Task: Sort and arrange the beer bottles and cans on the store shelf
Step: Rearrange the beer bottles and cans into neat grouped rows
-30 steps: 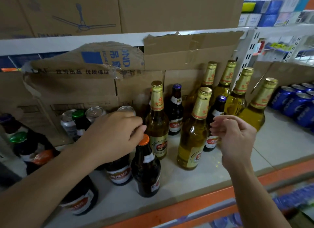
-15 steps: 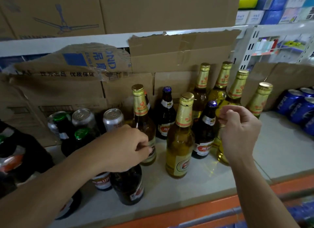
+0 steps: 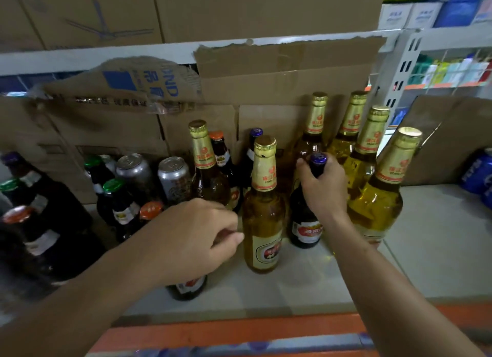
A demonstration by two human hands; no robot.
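On the pale shelf [image 3: 439,239], my right hand [image 3: 323,190] grips the neck of a dark bottle with a blue cap [image 3: 306,229]. My left hand [image 3: 194,237] is curled over the top of another dark bottle [image 3: 187,288]; only that bottle's base and label show. A gold-foil amber bottle [image 3: 263,210] stands between my hands. Several more gold-foil bottles [image 3: 390,186] cluster to the right and behind. One gold-foil bottle [image 3: 203,167] stands behind my left hand, next to two silver cans [image 3: 174,177].
Dark bottles with green and orange caps [image 3: 117,202] crowd the left side. Blue cans [image 3: 478,174] lie at the far right. Cardboard boxes [image 3: 279,90] line the back of the shelf. An orange rail [image 3: 239,330] edges the front. Bare shelf shows at the right front.
My right hand, which was curled in the air and held nothing, has dropped onto the blue-capped dark bottle and closed round its neck. My left hand stays on its dark bottle.
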